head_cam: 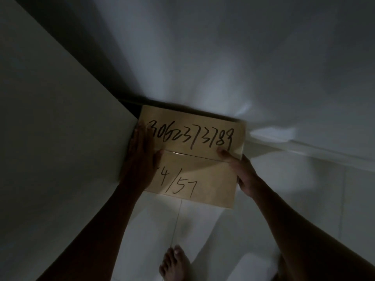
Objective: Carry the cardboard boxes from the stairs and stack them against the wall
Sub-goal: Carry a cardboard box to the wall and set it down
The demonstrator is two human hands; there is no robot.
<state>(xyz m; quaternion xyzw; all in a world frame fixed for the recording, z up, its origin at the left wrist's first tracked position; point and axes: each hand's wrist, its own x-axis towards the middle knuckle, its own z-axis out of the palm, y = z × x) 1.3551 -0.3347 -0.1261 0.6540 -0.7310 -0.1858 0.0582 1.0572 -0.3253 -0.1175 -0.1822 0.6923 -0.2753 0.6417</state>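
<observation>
A tan cardboard box (194, 159) with black handwritten numbers on its taped top flaps sits in a dim corner, its far edge against the white wall (223, 57). My left hand (140, 159) grips its left side, fingers flat over the top edge. On the right side my right hand (243, 173) holds it, thumb pressed on the top flap. Whether the box rests on the floor or on another box is hidden.
A pale flat panel or side wall (50, 138) runs along the left, touching the box's left side. White floor tiles (182, 224) lie below. My bare foot (174, 264) stands on the tiles near the bottom edge. The light is low.
</observation>
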